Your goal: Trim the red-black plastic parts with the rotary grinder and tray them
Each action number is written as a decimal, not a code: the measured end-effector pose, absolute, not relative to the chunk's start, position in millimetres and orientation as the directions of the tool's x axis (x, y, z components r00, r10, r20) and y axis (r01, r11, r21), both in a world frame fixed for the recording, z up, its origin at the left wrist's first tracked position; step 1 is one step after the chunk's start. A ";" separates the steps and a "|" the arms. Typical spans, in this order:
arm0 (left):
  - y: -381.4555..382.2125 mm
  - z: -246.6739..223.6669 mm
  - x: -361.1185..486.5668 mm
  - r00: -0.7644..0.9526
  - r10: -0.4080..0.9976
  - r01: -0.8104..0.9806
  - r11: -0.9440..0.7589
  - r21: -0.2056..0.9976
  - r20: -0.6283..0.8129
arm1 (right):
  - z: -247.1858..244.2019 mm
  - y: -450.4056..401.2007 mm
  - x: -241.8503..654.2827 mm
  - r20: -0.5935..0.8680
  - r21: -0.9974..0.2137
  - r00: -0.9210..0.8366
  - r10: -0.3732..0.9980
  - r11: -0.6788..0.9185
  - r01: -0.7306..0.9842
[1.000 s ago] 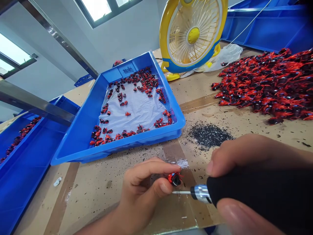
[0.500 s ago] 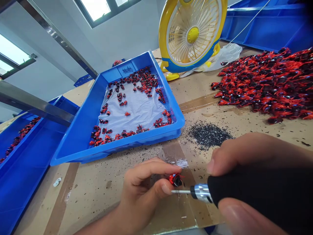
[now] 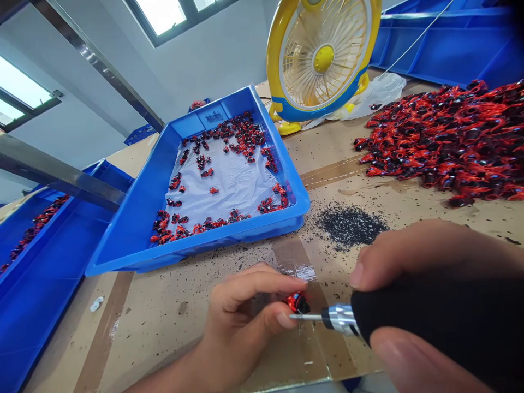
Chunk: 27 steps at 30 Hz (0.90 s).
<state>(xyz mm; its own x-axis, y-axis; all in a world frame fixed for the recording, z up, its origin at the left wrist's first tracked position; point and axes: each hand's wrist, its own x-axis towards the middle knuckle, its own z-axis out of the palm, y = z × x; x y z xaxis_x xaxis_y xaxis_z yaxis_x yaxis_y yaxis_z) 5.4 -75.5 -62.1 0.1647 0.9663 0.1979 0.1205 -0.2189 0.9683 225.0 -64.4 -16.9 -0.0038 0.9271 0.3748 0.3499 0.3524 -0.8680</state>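
Note:
A small red and black part (image 3: 297,302) is pinched between the thumb and fingers of my left hand (image 3: 249,311), above the brown-covered table (image 3: 164,333). My right hand (image 3: 413,262) is wrapped round a black rotary tool (image 3: 442,322) with a silver collar and a thin metal bit. The bit points left, its tip at my left thumb and just below the part; whether it touches either one I cannot tell.
A blue tray (image 3: 196,234) with many red and black parts stands beyond my left hand. Black shavings (image 3: 352,225) lie right of it. Farther back are a yellow fan (image 3: 323,60) and a large heap of parts (image 3: 446,142). Another blue tray (image 3: 49,267) is at left.
The part has turned slightly in my left fingers, which have shifted a little to the right. The tool in my right hand has also moved slightly right, its bit tip a little higher.

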 end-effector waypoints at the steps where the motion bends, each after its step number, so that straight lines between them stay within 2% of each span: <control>1: -75.3 -62.4 5.3 0.167 0.966 0.123 -0.218 0.968 0.197 | -14.2 -66.1 226.2 0.317 -0.881 -0.021 0.948 0.303 0.363; 3: -75.3 -62.8 5.2 0.172 0.968 0.126 -0.206 0.970 0.183 | -8.8 -68.4 229.3 0.209 -0.904 -0.051 0.977 0.213 0.370; 5: -75.9 -62.9 5.0 0.174 0.970 0.127 -0.191 0.973 0.167 | -4.6 -68.9 232.5 0.171 -0.909 -0.077 0.982 0.187 0.373; 9: -77.3 -63.0 4.3 0.179 0.970 0.135 -0.193 0.972 0.167 | -2.2 -68.1 234.5 0.155 -0.910 -0.112 0.982 0.186 0.370; 13: -77.6 -63.2 4.0 0.184 0.969 0.133 -0.191 0.973 0.165 | -4.8 -71.1 231.4 0.174 -0.906 -0.067 0.982 0.187 0.380; 19: -78.6 -62.5 4.7 0.185 0.971 0.123 -0.179 0.976 0.155 | -2.5 -69.6 233.2 0.127 -0.943 -0.113 0.986 0.155 0.294; 27: -75.2 -60.2 5.6 0.162 0.972 0.137 -0.192 0.972 0.169 | -3.6 -66.7 234.5 0.159 -0.921 -0.115 0.981 0.189 0.342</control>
<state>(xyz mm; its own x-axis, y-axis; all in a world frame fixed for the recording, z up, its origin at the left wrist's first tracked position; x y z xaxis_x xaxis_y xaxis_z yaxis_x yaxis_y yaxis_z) 5.6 -75.2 -60.2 0.1617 0.9723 0.1690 0.1368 -0.1917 0.9719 234.5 -66.7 -3.6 -0.1149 0.9806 0.1585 0.3420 0.1889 -0.9205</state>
